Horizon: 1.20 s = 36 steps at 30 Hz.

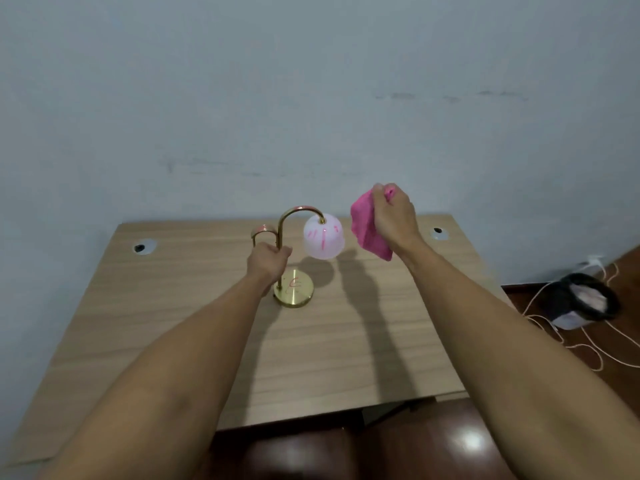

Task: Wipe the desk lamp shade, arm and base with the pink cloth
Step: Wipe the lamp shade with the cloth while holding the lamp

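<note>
Tabletop (346, 341): wooden surface under both forearms; it carries the lamp, which stands towards the far edge.
Base (294, 288): round brass disc, just below and right of the left hand. Red marks show on its top, so it appears unwiped.
Left hand (268, 259): closed around the lower arm of the lamp, fingers curled on the stem. Probable purpose: to steady the lamp so wiping pressure does not tip or slide it.
Arm (294, 213): brass tube rising out of the left hand and curving over to the right, ending at the shade. A second, shorter brass curve sits just left of that hand.
Shade (323, 237): pale bell hanging between the two hands, open end down. Red streaks show on its side; judged the first surface to clean.
Right hand (394, 220): clenched on the pink cloth, raised clear of the tabletop, just right of the shade and not touching it.
Pink cloth (367, 226): bunched, hanging from the right hand on its shade side, ready to be pressed on.
Dark bin (585, 296): on the floor, well right of the right hand; holds pale material, contents unclear.
</note>
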Each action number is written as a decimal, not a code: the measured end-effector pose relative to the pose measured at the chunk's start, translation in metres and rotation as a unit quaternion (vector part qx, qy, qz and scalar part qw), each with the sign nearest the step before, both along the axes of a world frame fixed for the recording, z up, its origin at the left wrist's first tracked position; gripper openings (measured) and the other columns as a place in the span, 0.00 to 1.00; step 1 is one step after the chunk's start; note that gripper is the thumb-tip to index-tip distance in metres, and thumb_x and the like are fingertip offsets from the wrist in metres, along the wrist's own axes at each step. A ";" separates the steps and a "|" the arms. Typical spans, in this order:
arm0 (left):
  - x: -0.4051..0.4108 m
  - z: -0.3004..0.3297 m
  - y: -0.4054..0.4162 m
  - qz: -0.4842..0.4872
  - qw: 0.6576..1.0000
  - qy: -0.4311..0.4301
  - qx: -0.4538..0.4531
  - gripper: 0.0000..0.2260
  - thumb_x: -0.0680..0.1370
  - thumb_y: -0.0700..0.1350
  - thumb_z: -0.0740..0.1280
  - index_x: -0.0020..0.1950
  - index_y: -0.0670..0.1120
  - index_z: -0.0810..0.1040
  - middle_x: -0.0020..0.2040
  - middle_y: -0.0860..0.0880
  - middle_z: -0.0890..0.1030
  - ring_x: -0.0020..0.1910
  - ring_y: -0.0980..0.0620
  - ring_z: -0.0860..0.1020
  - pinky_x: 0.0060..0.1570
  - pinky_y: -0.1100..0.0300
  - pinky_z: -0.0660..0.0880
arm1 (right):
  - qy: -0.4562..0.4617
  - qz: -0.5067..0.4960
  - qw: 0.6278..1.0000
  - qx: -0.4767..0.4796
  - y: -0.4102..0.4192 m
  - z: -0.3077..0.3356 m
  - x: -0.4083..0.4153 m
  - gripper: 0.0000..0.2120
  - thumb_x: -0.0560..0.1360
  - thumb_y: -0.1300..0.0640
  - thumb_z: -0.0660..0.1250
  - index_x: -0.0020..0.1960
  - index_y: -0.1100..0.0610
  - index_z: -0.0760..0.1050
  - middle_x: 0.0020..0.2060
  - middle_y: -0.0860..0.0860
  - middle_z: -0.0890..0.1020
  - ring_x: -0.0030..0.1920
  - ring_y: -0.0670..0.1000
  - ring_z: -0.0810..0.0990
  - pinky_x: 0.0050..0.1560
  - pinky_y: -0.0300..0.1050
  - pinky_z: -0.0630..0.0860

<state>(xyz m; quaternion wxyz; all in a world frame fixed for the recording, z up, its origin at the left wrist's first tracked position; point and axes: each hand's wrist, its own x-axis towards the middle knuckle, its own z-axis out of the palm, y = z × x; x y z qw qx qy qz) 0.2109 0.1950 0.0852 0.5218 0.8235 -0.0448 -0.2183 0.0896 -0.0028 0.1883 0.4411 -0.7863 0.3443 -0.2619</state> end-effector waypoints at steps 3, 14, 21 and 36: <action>-0.001 -0.003 -0.005 0.054 0.997 -0.037 0.037 0.21 0.75 0.56 0.71 0.59 0.42 0.79 0.57 0.41 0.82 0.58 0.40 0.80 0.57 0.53 0.75 | 0.015 -0.004 0.999 -0.038 0.020 -0.020 0.013 0.21 0.86 0.42 0.52 0.47 0.53 0.76 0.41 0.50 0.82 0.45 0.55 0.80 0.46 0.46 0.74; 0.009 -0.020 -0.008 0.005 0.988 -0.155 -0.024 0.12 0.82 0.50 0.64 0.47 0.43 0.77 0.43 0.46 0.80 0.47 0.40 0.79 0.43 0.57 0.68 | -0.049 0.073 0.996 0.009 0.062 -0.104 0.039 0.26 0.82 0.52 0.54 0.79 0.53 0.68 0.80 0.50 0.68 0.82 0.50 0.60 0.81 0.54 0.57; 0.006 -0.022 -0.009 -0.030 0.985 -0.172 -0.002 0.12 0.83 0.49 0.61 0.47 0.42 0.75 0.40 0.46 0.80 0.44 0.40 0.78 0.45 0.50 0.73 | -0.088 0.016 0.990 0.105 0.069 -0.092 0.052 0.28 0.79 0.49 0.54 0.77 0.52 0.71 0.75 0.51 0.74 0.77 0.51 0.68 0.80 0.54 0.62; 0.010 -0.021 -0.010 -0.057 0.983 -0.174 0.030 0.12 0.83 0.47 0.61 0.51 0.40 0.78 0.44 0.44 0.80 0.47 0.40 0.79 0.45 0.56 0.70 | -0.014 0.105 0.985 -0.134 0.085 -0.141 0.020 0.31 0.83 0.49 0.50 0.85 0.53 0.53 0.85 0.55 0.49 0.85 0.57 0.45 0.82 0.53 0.49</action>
